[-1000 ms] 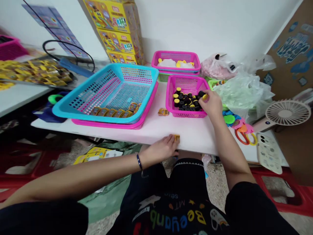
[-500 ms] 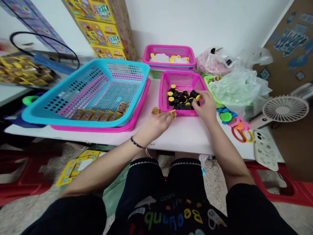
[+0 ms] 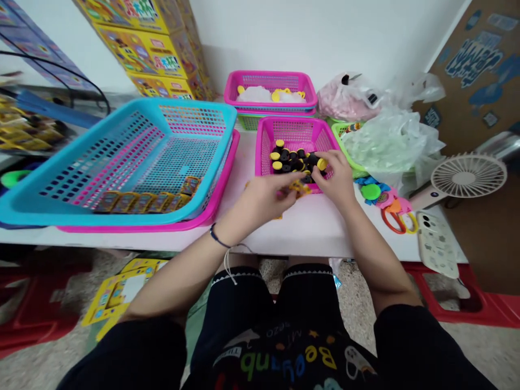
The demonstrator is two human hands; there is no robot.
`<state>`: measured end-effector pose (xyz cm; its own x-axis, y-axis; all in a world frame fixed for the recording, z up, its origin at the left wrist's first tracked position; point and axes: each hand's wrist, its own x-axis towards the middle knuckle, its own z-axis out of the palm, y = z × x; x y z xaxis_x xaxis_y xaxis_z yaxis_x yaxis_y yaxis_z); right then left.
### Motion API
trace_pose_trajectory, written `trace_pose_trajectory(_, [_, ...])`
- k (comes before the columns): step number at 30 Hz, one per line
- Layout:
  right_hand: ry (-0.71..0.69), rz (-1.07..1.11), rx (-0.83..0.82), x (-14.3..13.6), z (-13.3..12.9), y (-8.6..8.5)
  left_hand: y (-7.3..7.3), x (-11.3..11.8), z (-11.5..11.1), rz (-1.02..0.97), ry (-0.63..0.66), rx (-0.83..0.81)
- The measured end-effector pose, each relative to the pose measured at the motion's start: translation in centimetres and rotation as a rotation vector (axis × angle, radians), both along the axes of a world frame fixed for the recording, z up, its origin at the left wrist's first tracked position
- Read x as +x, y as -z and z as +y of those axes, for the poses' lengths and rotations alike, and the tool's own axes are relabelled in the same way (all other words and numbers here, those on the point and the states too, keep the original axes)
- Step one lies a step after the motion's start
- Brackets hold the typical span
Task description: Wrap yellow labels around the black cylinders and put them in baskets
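Observation:
My left hand (image 3: 270,197) is closed on a small yellow printed box (image 3: 299,188), blurred and partly covered by the fingers, at the near edge of a pink basket (image 3: 263,135). Inside that basket lies a heap of black cylinders with yellow caps (image 3: 286,155). My right hand (image 3: 336,176) reaches over the basket's right side, its thumb and fingers pinching one black cylinder with a yellow end (image 3: 322,163). A bit of yellow on the table shows below my left hand, mostly hidden.
To the left, a large blue basket (image 3: 93,219) with a row of small yellow boxes (image 3: 142,202) rests on a pink one. Behind are stacked baskets (image 3: 270,108) and yellow cartons (image 3: 138,54). Plastic bags (image 3: 385,141), scissors (image 3: 396,221), a fan (image 3: 467,177) and a phone (image 3: 437,244) lie right.
My left hand has moved right with the yellow box, closer to my right hand. The right hand stays over the basket with the cylinder. The whole view has shifted slightly.

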<state>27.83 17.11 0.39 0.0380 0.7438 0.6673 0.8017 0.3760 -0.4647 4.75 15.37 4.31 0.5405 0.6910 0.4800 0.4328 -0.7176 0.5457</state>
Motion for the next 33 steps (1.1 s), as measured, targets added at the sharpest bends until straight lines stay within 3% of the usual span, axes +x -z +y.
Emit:
trace_pose_trajectory(3, [-0.046, 0.085, -0.013, 0.0, 0.2, 0.3, -0.9, 1.9, 2.4, -0.250, -0.038, -0.053])
trace_pose_trajectory(6, [-0.080, 0.198, -0.009, 0.1, 0.4, 0.5, 0.0, 3.0, 4.9, -0.327, -0.111, -0.210])
trace_pose_trajectory(8, [-0.130, 0.311, -0.010, 0.1, 0.5, 0.6, 1.0, 3.0, 5.7, -0.295, -0.168, -0.214])
trace_pose_trajectory(13, [-0.337, 0.599, -0.060, -0.1, 0.5, 0.8, 2.1, 1.6, 4.8, -0.175, -0.207, -0.092])
trace_pose_trajectory(17, [-0.381, 0.709, -0.127, -0.1, 0.4, 0.7, 2.2, 1.3, 4.3, -0.215, -0.216, -0.078])
trace_pose_trajectory(21, [-0.425, 0.730, -0.196, -0.4, 0.0, 0.3, 2.6, 1.7, 4.5, -0.323, -0.210, -0.139])
trace_pose_trajectory(26, [-0.503, 0.733, -0.154, -0.9, -0.6, 0.1, 2.9, 2.0, 4.9, -0.406, -0.162, -0.220])
trace_pose_trajectory(33, [-0.502, 0.633, -0.140, -0.8, -0.7, 0.3, 2.8, 2.0, 4.7, -0.459, -0.125, -0.322])
